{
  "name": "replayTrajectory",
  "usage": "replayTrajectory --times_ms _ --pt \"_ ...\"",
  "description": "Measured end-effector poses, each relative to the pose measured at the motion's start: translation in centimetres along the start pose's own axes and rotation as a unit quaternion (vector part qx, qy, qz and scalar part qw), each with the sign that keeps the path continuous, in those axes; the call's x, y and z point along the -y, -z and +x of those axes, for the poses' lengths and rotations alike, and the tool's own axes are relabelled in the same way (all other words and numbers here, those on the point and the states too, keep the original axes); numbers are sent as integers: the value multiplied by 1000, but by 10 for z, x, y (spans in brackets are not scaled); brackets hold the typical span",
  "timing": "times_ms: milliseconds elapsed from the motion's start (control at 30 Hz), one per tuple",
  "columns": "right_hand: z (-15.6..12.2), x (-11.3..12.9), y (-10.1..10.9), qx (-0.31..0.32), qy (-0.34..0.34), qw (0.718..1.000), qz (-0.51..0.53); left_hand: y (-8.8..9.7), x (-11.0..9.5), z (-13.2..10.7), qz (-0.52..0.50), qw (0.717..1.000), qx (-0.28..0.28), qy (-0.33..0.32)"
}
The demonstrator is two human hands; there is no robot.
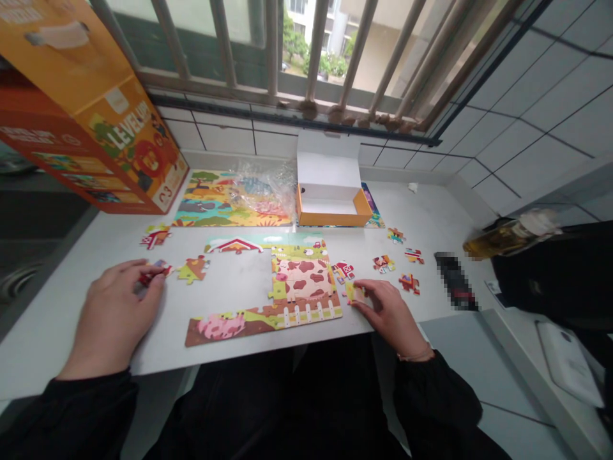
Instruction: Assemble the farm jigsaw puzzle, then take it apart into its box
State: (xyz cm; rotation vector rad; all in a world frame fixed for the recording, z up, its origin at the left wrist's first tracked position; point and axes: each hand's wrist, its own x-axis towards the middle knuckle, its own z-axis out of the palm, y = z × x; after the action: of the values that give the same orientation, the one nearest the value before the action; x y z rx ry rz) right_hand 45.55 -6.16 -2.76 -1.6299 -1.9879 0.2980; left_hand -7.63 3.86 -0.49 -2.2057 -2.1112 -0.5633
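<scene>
A partly joined farm jigsaw puzzle lies on the white counter, showing a spotted cow, a pink pig, a fence and a red barn roof. My left hand pinches a red and blue puzzle piece at the left, beside a loose green and brown piece. Just right of the cow, my right hand has thumb and fingers closed on a yellow-green puzzle piece, low over the counter. A red barn piece lies right above it, against the puzzle's right side.
Several loose pieces are scattered at the right, and a barn piece lies at the left. Behind stand an opened box, a picture board under clear plastic, and a tall orange box. A bottle is at right.
</scene>
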Motion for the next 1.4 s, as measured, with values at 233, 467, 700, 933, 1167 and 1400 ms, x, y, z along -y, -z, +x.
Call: replayTrajectory --times_ms 233,467,700,933,1167,1400 --pt "-12 20 -4 -40 -36 996 -65 -7 5 -1 -19 999 -26 0" --pt "-12 31 -2 -18 -81 993 -86 -5 3 -2 -14 999 -36 -12" --pt "-9 28 11 -5 -47 998 -35 -5 6 -2 -11 999 -36 -14" --pt "-13 26 8 0 19 1000 13 -6 4 -1 -6 999 -42 -19" --pt "-5 41 6 -62 67 996 23 -4 2 0 -28 996 -83 -18" --pt "24 86 -32 -21 157 979 131 8 -57 -36 -143 978 -134 -70"
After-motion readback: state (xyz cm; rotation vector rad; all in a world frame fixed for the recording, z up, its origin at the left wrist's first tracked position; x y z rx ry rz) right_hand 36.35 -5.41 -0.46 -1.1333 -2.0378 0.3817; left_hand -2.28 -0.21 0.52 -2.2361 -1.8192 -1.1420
